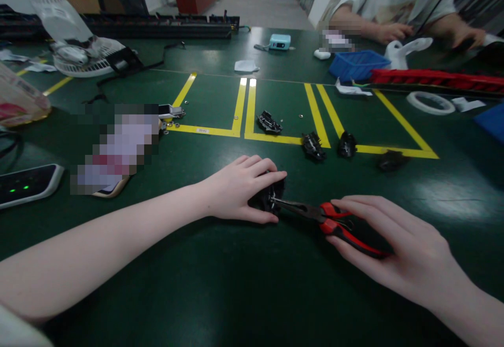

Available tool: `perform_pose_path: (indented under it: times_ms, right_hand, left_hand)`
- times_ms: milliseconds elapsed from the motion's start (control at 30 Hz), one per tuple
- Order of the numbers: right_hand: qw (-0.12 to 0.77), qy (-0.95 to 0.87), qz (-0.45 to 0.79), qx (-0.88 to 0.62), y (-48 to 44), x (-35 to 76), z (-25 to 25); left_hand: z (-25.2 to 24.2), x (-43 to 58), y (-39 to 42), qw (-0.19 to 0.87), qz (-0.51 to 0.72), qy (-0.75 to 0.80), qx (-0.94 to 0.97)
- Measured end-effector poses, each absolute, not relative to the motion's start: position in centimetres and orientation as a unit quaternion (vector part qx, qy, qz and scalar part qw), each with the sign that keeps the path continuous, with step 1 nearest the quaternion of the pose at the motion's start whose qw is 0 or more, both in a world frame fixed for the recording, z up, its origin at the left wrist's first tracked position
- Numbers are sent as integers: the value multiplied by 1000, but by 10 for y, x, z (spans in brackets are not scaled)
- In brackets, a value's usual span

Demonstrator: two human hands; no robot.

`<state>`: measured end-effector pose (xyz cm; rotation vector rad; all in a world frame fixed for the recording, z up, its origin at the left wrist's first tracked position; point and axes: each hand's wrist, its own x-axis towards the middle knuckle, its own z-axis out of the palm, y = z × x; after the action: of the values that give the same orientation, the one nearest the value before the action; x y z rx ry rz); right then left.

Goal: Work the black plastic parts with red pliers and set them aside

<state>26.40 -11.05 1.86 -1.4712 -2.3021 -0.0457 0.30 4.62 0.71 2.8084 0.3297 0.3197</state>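
Near the middle of the green table, my left hand (240,189) is wrapped over a small black part (276,192) and holds it against the surface. My right hand (405,252) grips red-handled pliers (334,223) by their handles. The narrow jaws point left and their tip touches the black part; whether they pinch something there is too small to tell. Beyond my hands lie more black parts, one (269,122) inside a yellow-taped area, one (314,146) on the tape, and two (347,145) (391,160) farther right.
On the left are a phone (114,153), a device with green lights (29,183) and a white fan (79,48). Small metal rings lie by the tape. A blue bin (358,65), red strip (441,80) and tape roll (430,103) sit at right. A person sits across the table.
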Motion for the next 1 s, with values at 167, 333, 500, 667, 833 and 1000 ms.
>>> perform_pose_path:
  times_ms: [167, 333, 500, 667, 833, 1000]
  right_hand:
    - [204, -823, -15, -530, -110, 264, 17]
    - [201, -825, -5, -528, -110, 265, 15]
    - [201, -823, 8, -531, -109, 265, 13]
    - [200, -821, 27, -534, -108, 266, 12]
    - [190, -815, 38, -546, -108, 265, 11]
    - [179, -819, 30, -545, -107, 264, 12]
  left_hand:
    - [6, 3, 47, 153, 113, 115, 975]
    - [6, 3, 46, 152, 114, 116, 975]
    - [7, 3, 45, 148, 115, 116, 975]
    - [7, 3, 46, 150, 109, 119, 975]
    - [6, 3, 46, 149, 111, 115, 976]
    - [6, 3, 47, 144, 115, 113, 976]
